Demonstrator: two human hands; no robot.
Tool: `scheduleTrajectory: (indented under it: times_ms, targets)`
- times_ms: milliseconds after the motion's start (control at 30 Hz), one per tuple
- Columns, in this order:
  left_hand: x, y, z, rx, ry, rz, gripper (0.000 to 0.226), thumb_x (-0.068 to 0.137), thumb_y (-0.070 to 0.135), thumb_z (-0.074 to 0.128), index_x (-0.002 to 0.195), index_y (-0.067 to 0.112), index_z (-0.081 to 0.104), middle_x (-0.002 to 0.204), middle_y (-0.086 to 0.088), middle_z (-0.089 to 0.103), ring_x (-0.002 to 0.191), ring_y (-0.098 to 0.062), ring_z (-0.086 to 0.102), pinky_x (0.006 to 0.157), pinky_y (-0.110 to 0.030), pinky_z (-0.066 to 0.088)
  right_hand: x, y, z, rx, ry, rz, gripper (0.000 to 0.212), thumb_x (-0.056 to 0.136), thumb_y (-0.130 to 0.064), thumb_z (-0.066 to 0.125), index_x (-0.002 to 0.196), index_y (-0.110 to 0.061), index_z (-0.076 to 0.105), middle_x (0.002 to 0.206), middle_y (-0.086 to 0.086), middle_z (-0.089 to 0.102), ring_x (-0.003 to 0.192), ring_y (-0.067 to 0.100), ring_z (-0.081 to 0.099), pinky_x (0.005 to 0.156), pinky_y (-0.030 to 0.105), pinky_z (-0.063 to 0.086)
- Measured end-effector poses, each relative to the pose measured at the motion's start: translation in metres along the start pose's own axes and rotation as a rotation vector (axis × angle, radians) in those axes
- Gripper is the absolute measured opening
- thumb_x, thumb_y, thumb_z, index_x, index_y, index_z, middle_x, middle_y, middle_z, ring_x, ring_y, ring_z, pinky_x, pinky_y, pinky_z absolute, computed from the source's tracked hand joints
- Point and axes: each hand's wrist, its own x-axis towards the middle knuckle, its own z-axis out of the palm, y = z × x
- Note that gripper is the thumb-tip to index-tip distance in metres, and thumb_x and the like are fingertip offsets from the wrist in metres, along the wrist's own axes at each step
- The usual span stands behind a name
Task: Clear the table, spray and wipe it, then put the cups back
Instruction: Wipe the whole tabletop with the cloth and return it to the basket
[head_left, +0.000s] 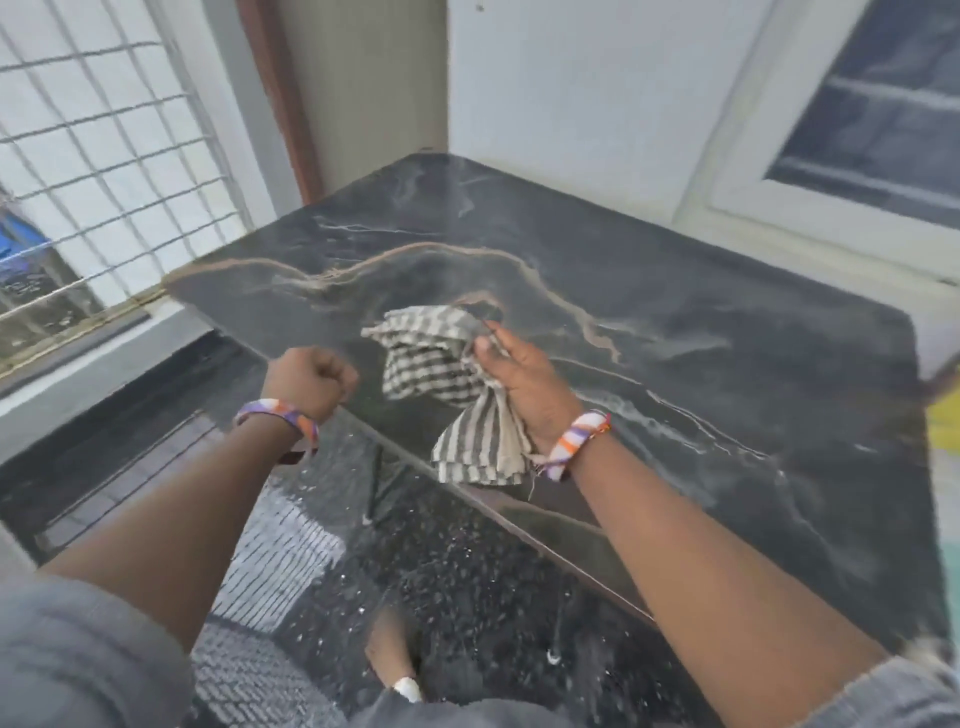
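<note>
**Grip on the cloth, tabletop bare**

My right grip (519, 384) holds the striped cloth (447, 384) bunched at the centre of the frame, lifted just above the dark marble tabletop (675, 312). My left hand (311, 382) is a closed fist holding nothing, left of the cloth. No cups or spray bottle show anywhere, so clearing looks done. Pale streaks at the right suggest wiping is underway; returning the cups is left.
</note>
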Motion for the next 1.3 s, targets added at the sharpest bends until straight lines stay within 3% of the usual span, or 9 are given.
scheduleTrajectory:
  times_ms: [167, 233, 333, 533, 633, 700, 800, 1100, 1300]
  targets:
    - [-0.021, 0.083, 0.062, 0.02, -0.196, 0.28, 0.023, 0.079, -0.004, 0.05, 0.086, 0.001, 0.071, 0.087, -0.02, 0.072, 0.09, -0.03, 0.065, 0.084, -0.032, 0.048, -0.041, -0.007, -0.081, 0.243, 0.351, -0.047, 0.036, 0.09, -0.019, 0.054, 0.125, -0.01, 0.055, 0.109, 0.007, 0.066, 0.107, 0.024, 0.059, 0.105, 0.045, 0.041]
    - [-0.026, 0.109, 0.086, 0.038, -0.25, 0.355, 0.024, 0.078, -0.004, 0.05, 0.086, 0.002, 0.072, 0.092, -0.022, 0.072, 0.093, -0.035, 0.065, 0.082, -0.032, 0.048, -0.055, -0.01, -0.114, 0.323, 0.47, -0.103, 0.025, 0.094, -0.015, 0.05, 0.117, -0.011, 0.059, 0.101, 0.004, 0.068, 0.094, 0.02, 0.063, 0.098, 0.043, 0.046]
    - [-0.03, 0.148, 0.125, 0.08, -0.314, 0.46, 0.022, 0.08, -0.003, 0.052, 0.089, 0.003, 0.072, 0.096, -0.019, 0.072, 0.097, -0.031, 0.065, 0.084, -0.025, 0.044, -0.073, -0.015, -0.164, 0.319, 0.639, -0.237, 0.023, 0.094, -0.013, 0.05, 0.114, -0.017, 0.061, 0.109, 0.005, 0.066, 0.103, 0.022, 0.06, 0.099, 0.04, 0.046]
    - [-0.021, 0.211, 0.194, 0.134, -0.422, 0.613, 0.028, 0.078, -0.006, 0.049, 0.09, 0.006, 0.073, 0.098, -0.017, 0.073, 0.097, -0.031, 0.066, 0.088, -0.029, 0.047, -0.071, -0.003, -0.225, -0.491, 0.879, -0.222, 0.041, 0.096, -0.023, 0.043, 0.136, -0.018, 0.045, 0.143, 0.003, 0.045, 0.134, 0.019, 0.04, 0.113, 0.033, 0.029]
    - [-0.003, 0.236, 0.23, 0.186, -0.451, 0.664, 0.032, 0.077, -0.005, 0.048, 0.09, 0.011, 0.073, 0.099, -0.016, 0.072, 0.094, -0.033, 0.064, 0.084, -0.03, 0.048, -0.049, 0.014, -0.257, -1.084, 0.658, 0.2, 0.05, 0.094, -0.039, 0.03, 0.143, -0.031, 0.03, 0.155, 0.003, 0.024, 0.144, 0.029, 0.016, 0.118, 0.049, 0.01]
    - [0.008, 0.252, 0.251, 0.201, -0.463, 0.709, 0.034, 0.076, -0.006, 0.045, 0.09, 0.009, 0.072, 0.102, -0.018, 0.069, 0.096, -0.035, 0.062, 0.082, -0.028, 0.045, -0.035, 0.021, -0.276, -1.133, 0.564, 0.423, 0.047, 0.096, -0.04, 0.025, 0.143, -0.044, 0.019, 0.159, -0.006, 0.006, 0.146, 0.03, -0.006, 0.113, 0.056, -0.008]
    - [0.026, 0.277, 0.285, 0.211, -0.493, 0.764, 0.032, 0.076, -0.007, 0.046, 0.091, 0.006, 0.071, 0.11, -0.017, 0.064, 0.104, -0.034, 0.059, 0.091, -0.028, 0.042, -0.006, 0.015, -0.312, -1.159, 0.678, 0.448, 0.048, 0.097, -0.039, 0.024, 0.144, -0.045, 0.014, 0.159, -0.006, 0.0, 0.145, 0.031, -0.014, 0.11, 0.059, -0.016]
    - [0.058, 0.337, 0.373, 0.205, -0.607, 0.871, 0.029, 0.076, -0.006, 0.048, 0.089, 0.008, 0.07, 0.113, -0.012, 0.061, 0.105, -0.03, 0.059, 0.095, -0.035, 0.047, 0.052, -0.015, -0.462, -1.024, 1.025, 0.692, 0.049, 0.097, -0.043, 0.021, 0.145, -0.042, 0.011, 0.159, -0.004, -0.003, 0.145, 0.035, -0.01, 0.111, 0.063, -0.009]
    - [0.054, 0.347, 0.383, 0.206, -0.619, 0.922, 0.028, 0.08, -0.004, 0.047, 0.092, 0.008, 0.069, 0.118, -0.01, 0.058, 0.105, -0.03, 0.058, 0.093, -0.041, 0.048, 0.057, -0.022, -0.492, -0.926, 1.183, 0.742, 0.049, 0.098, -0.041, 0.024, 0.145, -0.035, 0.015, 0.151, 0.013, 0.024, 0.131, 0.042, 0.031, 0.105, 0.05, 0.027]
